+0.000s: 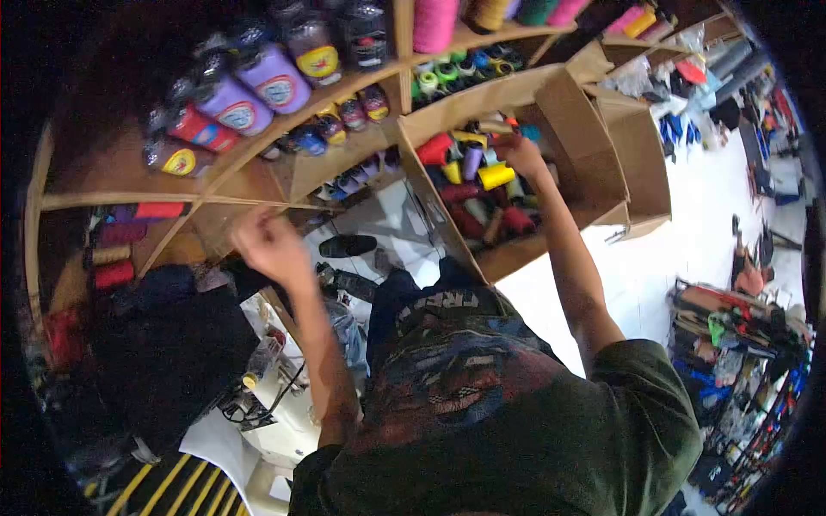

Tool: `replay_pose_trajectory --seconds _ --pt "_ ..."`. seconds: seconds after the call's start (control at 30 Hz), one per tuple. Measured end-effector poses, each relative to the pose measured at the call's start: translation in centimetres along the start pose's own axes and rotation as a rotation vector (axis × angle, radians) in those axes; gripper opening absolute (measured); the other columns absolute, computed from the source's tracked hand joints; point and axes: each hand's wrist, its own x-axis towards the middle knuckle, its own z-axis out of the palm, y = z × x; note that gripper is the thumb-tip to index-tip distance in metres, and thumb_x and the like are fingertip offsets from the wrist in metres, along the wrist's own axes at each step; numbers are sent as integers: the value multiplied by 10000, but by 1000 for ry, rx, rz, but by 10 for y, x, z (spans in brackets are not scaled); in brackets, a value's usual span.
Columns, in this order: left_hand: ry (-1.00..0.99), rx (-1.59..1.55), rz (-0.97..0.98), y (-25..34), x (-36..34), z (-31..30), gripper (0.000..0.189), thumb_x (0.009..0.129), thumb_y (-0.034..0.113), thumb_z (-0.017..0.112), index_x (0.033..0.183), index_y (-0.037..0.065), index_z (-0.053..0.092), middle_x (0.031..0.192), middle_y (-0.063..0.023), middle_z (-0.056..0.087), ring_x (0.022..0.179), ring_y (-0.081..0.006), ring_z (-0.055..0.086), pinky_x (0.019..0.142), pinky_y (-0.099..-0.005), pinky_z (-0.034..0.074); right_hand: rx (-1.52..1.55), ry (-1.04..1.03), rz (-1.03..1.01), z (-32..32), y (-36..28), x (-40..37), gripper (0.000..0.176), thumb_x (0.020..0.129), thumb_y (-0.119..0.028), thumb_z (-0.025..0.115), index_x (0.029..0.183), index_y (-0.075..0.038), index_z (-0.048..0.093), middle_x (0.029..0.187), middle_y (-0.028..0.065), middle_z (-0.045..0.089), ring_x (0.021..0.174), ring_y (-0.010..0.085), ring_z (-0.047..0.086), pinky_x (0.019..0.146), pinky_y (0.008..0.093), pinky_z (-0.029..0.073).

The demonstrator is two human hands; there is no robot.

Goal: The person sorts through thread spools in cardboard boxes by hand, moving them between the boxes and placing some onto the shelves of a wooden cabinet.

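Note:
My right hand (521, 156) reaches over the open cardboard box (583, 129), its fingers stretched out just above the thread spools inside. Nothing shows in those fingers. Close below them lies a yellow thread spool (496, 177), with a lilac spool (472, 162) beside it. A red spool (434, 149) and several darker red ones fill other parts of the box. My left hand (268, 245) is raised in front of the wooden shelf (245, 182), apart from the box. Motion blurs its bent fingers, and whether it holds anything cannot be made out.
Purple bottles (274, 79) and large thread cones (435, 24) stand on the upper shelves. A sewing machine (288, 391) is at lower left, near a dark cloth (181, 344). A black sandal (348, 246) lies on the tiled floor. Piled goods (731, 335) line the right side.

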Motion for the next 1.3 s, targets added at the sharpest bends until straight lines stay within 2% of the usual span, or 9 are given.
replay_pose_trajectory --seconds 0.1,0.3,0.4,0.57,0.67,0.8,1.03,1.13,1.3 --pt "-339 -328 -11 70 -56 50 254 704 -69 565 918 49 637 1018 -102 510 911 -236 536 742 -304 450 168 -107 437 32 32 0 238 796 -202 588 943 -32 665 779 62 651 702 147 611 609 316 486" --pt "-505 -455 -80 126 -89 92 223 772 -81 558 942 47 625 1058 -79 483 877 -164 525 707 -265 452 -267 -307 146 180 127 -5 316 779 -312 575 919 -50 681 938 204 665 891 347 647 764 430 512" --pt "-467 -422 -180 120 -91 98 214 799 -63 560 966 56 620 1072 -70 480 887 -147 523 705 -254 445 -130 -136 220 247 167 -10 346 734 -287 624 953 -23 663 949 232 653 930 371 629 800 443 499" --pt "-395 -222 -238 106 -94 83 229 811 -53 549 998 64 611 1109 -69 454 832 -114 512 663 -244 417 75 39 368 194 81 1 401 743 -270 642 1098 -87 605 1006 187 650 970 314 624 806 416 491" --pt "-371 -249 -278 97 -103 80 238 799 -70 542 994 52 604 1121 -78 449 830 -114 500 667 -241 420 395 473 409 169 38 33 440 693 -284 704 983 19 571 940 242 637 928 410 603 800 429 487" --pt "-376 -216 -294 97 -109 79 259 785 -79 537 1002 46 605 1114 -80 453 840 -111 501 656 -221 411 317 364 297 164 25 54 616 575 -286 826 1053 -25 538 946 282 599 928 409 593 791 468 478" --pt "-365 -270 -287 94 -109 82 267 782 -74 544 1009 51 610 1095 -73 464 800 -100 498 635 -207 397 183 391 372 176 17 63 672 630 -289 747 1240 -162 496 972 305 554 929 491 552 811 503 471" --pt "-406 -211 -292 90 -106 79 262 784 -70 544 1013 42 606 1124 -80 447 789 -102 505 648 -216 419 127 422 191 155 3 61 611 642 -259 703 1209 -120 525 974 281 583 944 467 560 814 494 472" --pt "-431 -262 -328 78 -107 82 242 788 -66 545 1003 31 598 1154 -78 418 809 -118 517 696 -231 444 349 359 309 117 -6 74 600 637 -231 694 1205 -101 552 980 196 651 923 347 619 806 399 493"
